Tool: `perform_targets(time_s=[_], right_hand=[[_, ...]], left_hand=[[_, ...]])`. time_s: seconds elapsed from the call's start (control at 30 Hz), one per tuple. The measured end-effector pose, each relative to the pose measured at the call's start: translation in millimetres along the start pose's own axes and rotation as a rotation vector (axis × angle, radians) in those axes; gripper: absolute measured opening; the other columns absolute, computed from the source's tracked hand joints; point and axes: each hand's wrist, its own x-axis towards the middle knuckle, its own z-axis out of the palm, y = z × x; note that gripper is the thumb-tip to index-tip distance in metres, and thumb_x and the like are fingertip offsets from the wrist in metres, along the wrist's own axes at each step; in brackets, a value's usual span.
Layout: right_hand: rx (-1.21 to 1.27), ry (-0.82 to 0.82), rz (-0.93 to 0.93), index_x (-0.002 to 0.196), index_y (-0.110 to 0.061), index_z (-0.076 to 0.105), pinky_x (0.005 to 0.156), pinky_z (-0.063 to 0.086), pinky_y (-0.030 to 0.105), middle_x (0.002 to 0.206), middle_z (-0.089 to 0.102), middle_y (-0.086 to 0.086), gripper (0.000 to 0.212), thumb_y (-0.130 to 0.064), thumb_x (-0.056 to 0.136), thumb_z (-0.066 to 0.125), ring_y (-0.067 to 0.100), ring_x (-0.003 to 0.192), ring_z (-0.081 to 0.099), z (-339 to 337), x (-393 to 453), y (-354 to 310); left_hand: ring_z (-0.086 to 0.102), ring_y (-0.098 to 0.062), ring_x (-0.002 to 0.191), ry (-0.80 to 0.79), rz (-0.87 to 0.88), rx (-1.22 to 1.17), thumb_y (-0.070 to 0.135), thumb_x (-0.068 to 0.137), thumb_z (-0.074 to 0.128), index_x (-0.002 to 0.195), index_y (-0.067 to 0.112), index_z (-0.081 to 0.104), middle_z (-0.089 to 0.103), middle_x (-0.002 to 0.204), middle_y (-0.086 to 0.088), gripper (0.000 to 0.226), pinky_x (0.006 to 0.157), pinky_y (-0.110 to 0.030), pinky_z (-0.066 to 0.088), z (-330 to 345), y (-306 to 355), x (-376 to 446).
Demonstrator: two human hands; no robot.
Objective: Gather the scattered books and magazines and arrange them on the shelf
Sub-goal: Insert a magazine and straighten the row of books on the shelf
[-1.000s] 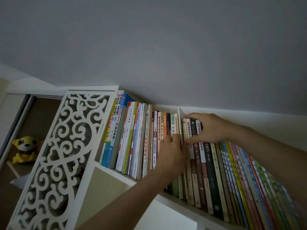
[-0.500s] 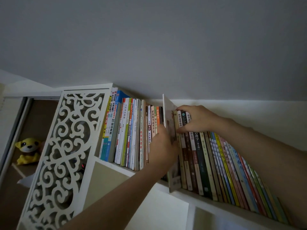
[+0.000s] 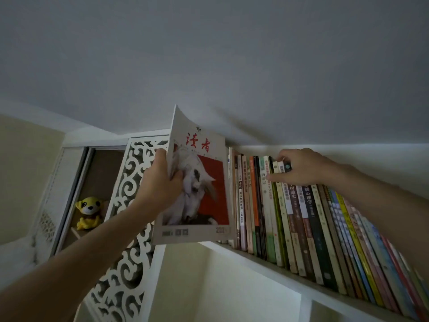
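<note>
Gripping a magazine (image 3: 199,196) in the left hand (image 3: 157,184), thumb across the front cover over the white horse picture, the other fingers (image 3: 160,156) wrapped round the left edge and hidden behind it. Holding it upright and slightly tilted, in front of the left end of the shelf (image 3: 301,289), its lower edge hanging level with the shelf board and its right edge just beside the first spines. Showing red characters at the top of the cover, with the upper left corner curling up. Pressing the right hand (image 3: 301,168) on top of the row of books (image 3: 290,217), thumb laid against the spines and fingertips (image 3: 282,158) curled over the top edges of a few volumes, closed on none that can be told. Standing upright and leaning rightward along the shelf, packed together. Sitting well to the left, beyond the white carved side panel (image 3: 125,205): a yellow plush toy (image 3: 89,212) in a dim recess.
</note>
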Motion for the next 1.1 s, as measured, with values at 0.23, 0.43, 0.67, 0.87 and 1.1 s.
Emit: perform_targets(time_s=[0.23,0.43,0.67,0.87,1.1], right_hand=[[-0.198,0.035,-0.134,0.145,-0.023,0.035,0.105,0.040,0.047,0.148,0.041,0.002,0.092,-0.072,0.072,0.062,0.024,0.132,0.042,4,41,-47],[-0.109,-0.016,-0.164,0.122,-0.024,0.061,0.089,0.053,0.042,0.120,0.066,-0.001,0.063,-0.057,0.069,0.076,0.018,0.103,0.064,17,78,-61],[-0.082,-0.006,-0.174,0.117,-0.025,0.058,0.086,0.054,0.042,0.117,0.066,-0.001,0.067,-0.065,0.066,0.074,0.018,0.100,0.063,23,82,-51],[-0.092,0.055,-0.199,0.102,-0.024,0.055,0.078,0.053,0.037,0.097,0.063,-0.002,0.056,-0.069,0.070,0.065,0.018,0.086,0.060,23,84,-47],[-0.012,0.037,-0.167,0.111,-0.016,0.053,0.077,0.050,0.036,0.101,0.060,0.002,0.053,-0.055,0.079,0.068,0.019,0.089,0.057,27,86,-52]], left_hand=[[0.065,-0.014,0.091,-0.027,-0.093,-0.084,0.011,0.092,0.059,0.117,0.022,0.044,0.062,0.100,0.005,0.031,0.070,-0.036,0.059,-9,-41,9],[0.066,-0.014,0.096,-0.062,-0.081,-0.221,0.009,0.091,0.060,0.122,0.024,0.045,0.064,0.106,0.004,0.037,0.077,-0.041,0.059,-7,-52,12],[0.068,-0.006,0.084,-0.060,-0.060,-0.255,0.010,0.090,0.061,0.117,0.024,0.048,0.065,0.101,0.007,0.033,0.058,-0.020,0.056,4,-52,10],[0.067,-0.010,0.089,-0.068,-0.056,-0.217,0.012,0.090,0.061,0.121,0.024,0.045,0.064,0.104,0.005,0.037,0.062,-0.025,0.057,1,-49,10],[0.069,-0.015,0.093,-0.073,-0.042,-0.208,0.010,0.089,0.062,0.122,0.023,0.047,0.066,0.107,0.003,0.038,0.074,-0.041,0.060,-9,-45,9]])
